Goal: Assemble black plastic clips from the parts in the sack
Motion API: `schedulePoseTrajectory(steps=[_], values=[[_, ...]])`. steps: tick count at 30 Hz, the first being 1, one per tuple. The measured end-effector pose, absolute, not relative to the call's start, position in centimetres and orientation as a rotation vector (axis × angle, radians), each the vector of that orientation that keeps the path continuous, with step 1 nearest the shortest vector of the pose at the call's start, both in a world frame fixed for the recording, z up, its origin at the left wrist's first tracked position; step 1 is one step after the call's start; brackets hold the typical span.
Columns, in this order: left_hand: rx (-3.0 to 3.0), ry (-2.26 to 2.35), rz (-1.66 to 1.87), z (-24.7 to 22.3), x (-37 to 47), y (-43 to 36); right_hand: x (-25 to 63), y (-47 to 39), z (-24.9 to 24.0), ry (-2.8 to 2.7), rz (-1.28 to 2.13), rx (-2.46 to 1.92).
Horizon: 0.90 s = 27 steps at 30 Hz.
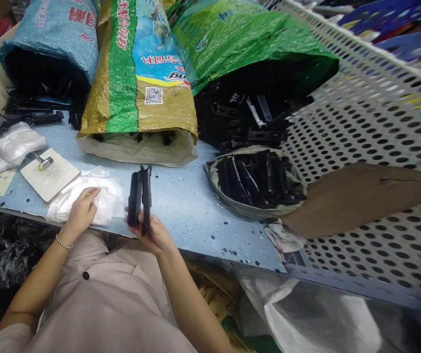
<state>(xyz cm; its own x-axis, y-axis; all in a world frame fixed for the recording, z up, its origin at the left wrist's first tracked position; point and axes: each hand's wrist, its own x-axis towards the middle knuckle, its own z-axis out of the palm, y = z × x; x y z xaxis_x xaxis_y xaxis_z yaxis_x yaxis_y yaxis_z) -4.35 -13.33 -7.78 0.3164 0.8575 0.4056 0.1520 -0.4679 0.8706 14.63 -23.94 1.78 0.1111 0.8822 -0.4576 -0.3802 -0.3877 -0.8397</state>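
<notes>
Black plastic parts (140,200), two long pieces held side by side and upright, sit in the right hand (155,234), which is closed around their lower ends at the near edge of the blue speckled table (191,206). The left hand (83,211) lies palm down with loose fingers on a stack of clear plastic bags (109,198), just left of the held parts; it grips nothing. A bead bracelet (63,243) circles the left wrist.

Beyond the left hand lies a pale board (58,179) with a small metal tool (43,162) resting on it. Further left sits a bunched white plastic bag (19,142) among loose black parts (15,120).

Directly beyond the right hand lies a gold and green woven sack (136,83), printed with a QR code (154,95) and red lettering that is upside down to the camera and not legible. To its left lies a blue woven sack (56,39) with red characters, also unreadable. To its right a green woven sack (247,39) spills black parts onto the table.

Right of the right hand, well apart, stands a low round basket (215,179) filled with more black parts. Beside it lies a piece of brown cardboard (360,196) on a white perforated panel (379,108).
</notes>
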Motion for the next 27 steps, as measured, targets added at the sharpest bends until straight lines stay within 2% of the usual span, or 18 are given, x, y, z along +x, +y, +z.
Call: schedulePoseTrajectory(steps=[3, 5, 8, 11, 14, 16, 19, 22, 25, 27], values=[[1.731, 0.845, 1.154, -7.7, -4.8, -13.0, 14.5, -25.8, 1.2, -0.512, 1.841, -1.334], [1.769, 0.781, 1.169, -7.2, -5.4, -13.4, 14.4, -26.3, 0.0, -0.437, 1.904, -1.346], [1.98, 0.519, 1.143, -6.2, -6.0, -15.3, 14.0, -25.7, -1.6, -0.379, 1.855, -1.336], [2.129, 0.239, 1.021, -4.9, -6.1, -18.2, 12.6, -24.7, -1.5, -0.598, 1.661, -1.462], [2.137, 0.311, 1.038, -3.3, -8.1, -20.6, 10.7, -24.7, -0.1, -0.958, 1.495, -1.56], [2.12, 0.396, 0.991, -1.9, -11.4, -21.6, 9.9, -25.2, 0.9, -1.105, 1.649, -1.5], [2.112, 0.494, 0.674, -1.1, -18.0, -22.0, 10.1, -25.5, 1.5, -1.093, 1.846, -1.449], [1.995, 0.808, 0.309, -4.9, -22.5, -21.2, 11.0, -24.9, 0.8, -0.957, 1.649, -1.565], [1.834, 1.148, -0.127, -12.8, -22.1, -20.0, 11.5, -24.2, -0.2, -0.857, 1.534, -1.604], [1.782, 1.212, -0.221, -17.8, -20.0, -19.7, 11.5, -24.0, -0.8, -0.836, 1.546, -1.6]])
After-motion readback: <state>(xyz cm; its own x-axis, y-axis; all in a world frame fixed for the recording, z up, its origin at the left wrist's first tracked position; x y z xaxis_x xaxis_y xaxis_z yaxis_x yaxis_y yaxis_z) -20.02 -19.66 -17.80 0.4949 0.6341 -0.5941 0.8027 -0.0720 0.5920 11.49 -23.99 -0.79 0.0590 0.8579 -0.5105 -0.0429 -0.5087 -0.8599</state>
